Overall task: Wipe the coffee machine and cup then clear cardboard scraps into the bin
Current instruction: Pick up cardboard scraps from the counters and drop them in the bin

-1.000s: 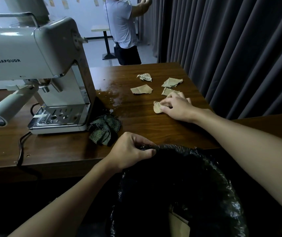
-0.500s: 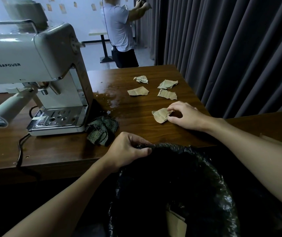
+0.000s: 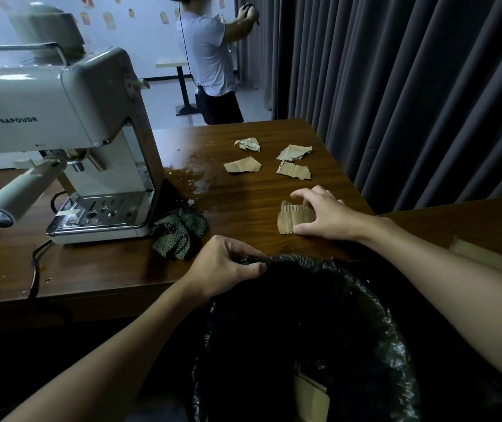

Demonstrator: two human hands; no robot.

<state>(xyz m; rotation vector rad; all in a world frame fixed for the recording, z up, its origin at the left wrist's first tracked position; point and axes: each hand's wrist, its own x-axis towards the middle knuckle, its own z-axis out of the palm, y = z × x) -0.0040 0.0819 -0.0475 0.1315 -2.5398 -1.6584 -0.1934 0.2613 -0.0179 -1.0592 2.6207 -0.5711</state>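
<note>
Left hand (image 3: 225, 266): fingers and thumb curled on the rim of the black liner (image 3: 307, 261), holding the mouth of the bin (image 3: 394, 333) up against the near edge of the tabletop (image 3: 115, 269).

Right hand (image 3: 327, 217): spread over a corrugated scrap (image 3: 289, 219), thumb at its near edge and fingertips at its far edge, grasping it. The scrap lies on the tabletop just behind the bin rim, not yet over the opening.

Bin contents: one pale piece of cardboard (image 3: 312, 400) shows low inside; the rest is too dark to tell.

Scraps farther back, well apart from both hands: four, namely a crumpled printed scrap (image 3: 247, 144), a flat tan scrap (image 3: 242, 165), a torn scrap (image 3: 294, 152) and a ridged scrap (image 3: 294, 171) just in front of it.

Dark patterned cloth (image 3: 179, 236): bunched on the tabletop beside the base of the coffee machine (image 3: 61, 117), in neither hand.

Cup: not in view.

Wet streaks (image 3: 196, 178): on the wood between machine and scraps.

Progress, as judged: with the cloth put down, wiping looks finished, though the streaks may need another pass. Clearing is partly done, with one scrap in hand and four to fetch.

Background: a second person (image 3: 210, 56) at the grey curtain (image 3: 411, 86).
</note>
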